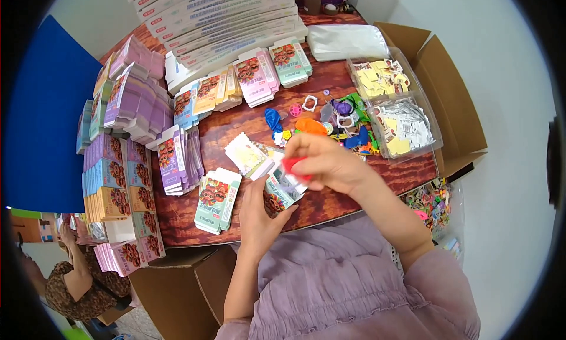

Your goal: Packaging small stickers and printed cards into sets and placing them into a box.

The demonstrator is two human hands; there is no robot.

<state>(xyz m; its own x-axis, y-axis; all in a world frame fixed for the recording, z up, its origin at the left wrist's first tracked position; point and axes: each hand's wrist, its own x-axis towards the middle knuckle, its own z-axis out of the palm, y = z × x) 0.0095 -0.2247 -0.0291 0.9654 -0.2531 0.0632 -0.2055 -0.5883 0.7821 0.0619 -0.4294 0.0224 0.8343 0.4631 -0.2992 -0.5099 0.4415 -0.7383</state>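
My left hand (259,213) grips a small green printed carton (278,200) near the table's front edge, thumb on one side and fingers on the other. The carton's open end faces up and to the right. Right above that opening, my right hand (333,166) pinches a small red object (296,168); its exact kind is hidden by my fingers. Beyond the carton lie pale scallop-edged cards (246,155). Left of my left hand rests a small stack of flat green cartons (217,200). Several small coloured plastic toys (355,134) lie heaped beyond my right hand.
A clear divided tray (437,141) holds cards and silvery packets, with a cardboard box (451,83) beside it. Folded cartons (253,75) and stacked white boxes (224,22) line the back. More cartons (121,181) are piled left. Another person (82,275) sits at far left.
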